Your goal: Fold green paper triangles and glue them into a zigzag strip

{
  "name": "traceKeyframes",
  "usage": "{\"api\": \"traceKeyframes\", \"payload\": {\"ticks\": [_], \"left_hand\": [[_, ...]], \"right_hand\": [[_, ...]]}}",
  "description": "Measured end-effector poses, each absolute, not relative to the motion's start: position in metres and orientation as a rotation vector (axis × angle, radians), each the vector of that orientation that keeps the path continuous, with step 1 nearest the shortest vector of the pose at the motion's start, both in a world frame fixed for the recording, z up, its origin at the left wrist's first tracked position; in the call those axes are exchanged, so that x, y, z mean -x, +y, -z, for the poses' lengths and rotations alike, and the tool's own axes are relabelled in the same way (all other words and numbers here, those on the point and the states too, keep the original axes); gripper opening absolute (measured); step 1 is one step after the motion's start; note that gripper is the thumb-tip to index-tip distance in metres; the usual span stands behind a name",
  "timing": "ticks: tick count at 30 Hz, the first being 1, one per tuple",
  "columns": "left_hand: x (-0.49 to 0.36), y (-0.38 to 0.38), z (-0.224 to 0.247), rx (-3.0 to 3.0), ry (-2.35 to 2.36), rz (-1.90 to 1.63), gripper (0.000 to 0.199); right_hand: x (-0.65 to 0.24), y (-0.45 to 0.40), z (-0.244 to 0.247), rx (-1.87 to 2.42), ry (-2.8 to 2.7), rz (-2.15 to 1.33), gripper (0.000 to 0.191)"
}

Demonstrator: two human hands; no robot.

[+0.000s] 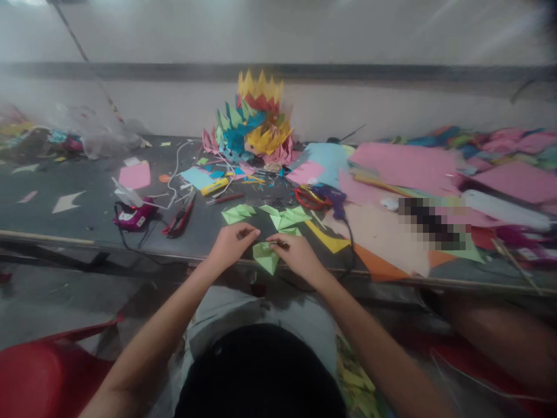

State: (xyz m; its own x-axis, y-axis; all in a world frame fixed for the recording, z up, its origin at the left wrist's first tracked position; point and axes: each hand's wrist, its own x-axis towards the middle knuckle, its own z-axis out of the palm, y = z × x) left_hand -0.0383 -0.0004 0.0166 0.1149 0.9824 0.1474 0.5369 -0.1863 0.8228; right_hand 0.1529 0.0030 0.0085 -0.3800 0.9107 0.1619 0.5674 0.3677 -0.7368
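Close to the table's front edge, my right hand (298, 252) pinches a light green folded paper (265, 260) that points downward. To its left, my left hand (232, 242) has thumb and forefinger pressed together near the same paper; whether anything is between them is too small to tell. Just beyond my hands lie more green folded papers, one at the left (239, 213) and another at the right (288, 217). A blue-purple glue gun (333, 197) and red-handled scissors (311, 200) rest behind them.
A layered model of coloured folded paper (256, 125) stands at the back. Red pliers (179, 216), a yellow cutter (214, 187) and a purple device with a cord (134, 215) lie at left. Pink sheets (404, 165) spread right. A red stool (52, 371) is at lower left.
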Motion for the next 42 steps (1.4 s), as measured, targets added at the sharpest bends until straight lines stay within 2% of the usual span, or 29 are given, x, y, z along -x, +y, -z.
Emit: {"api": "traceKeyframes", "payload": {"ticks": [5,13,22,30,42], "left_hand": [[0.042,0.008,0.003,-2.076,1.285,-0.706,0.016],[0.045,0.008,0.009,-2.297,1.251,-0.646,0.017],[0.044,0.004,0.009,-2.315,1.275,-0.698,0.016],[0.045,0.002,0.011,-2.454,1.283,-0.671,0.02],[0.043,-0.004,0.001,-2.916,1.281,-0.32,0.022]], "right_hand": [[-0.156,0.011,-0.007,1.284,-2.143,-0.813,0.018],[-0.16,0.022,-0.002,1.275,-2.265,-0.647,0.008],[-0.178,0.023,0.009,0.847,-2.53,-0.373,0.023],[-0.184,0.025,0.008,0.698,-2.638,-0.197,0.024],[-0.184,0.036,0.006,0.605,-2.762,-0.137,0.027]]}}
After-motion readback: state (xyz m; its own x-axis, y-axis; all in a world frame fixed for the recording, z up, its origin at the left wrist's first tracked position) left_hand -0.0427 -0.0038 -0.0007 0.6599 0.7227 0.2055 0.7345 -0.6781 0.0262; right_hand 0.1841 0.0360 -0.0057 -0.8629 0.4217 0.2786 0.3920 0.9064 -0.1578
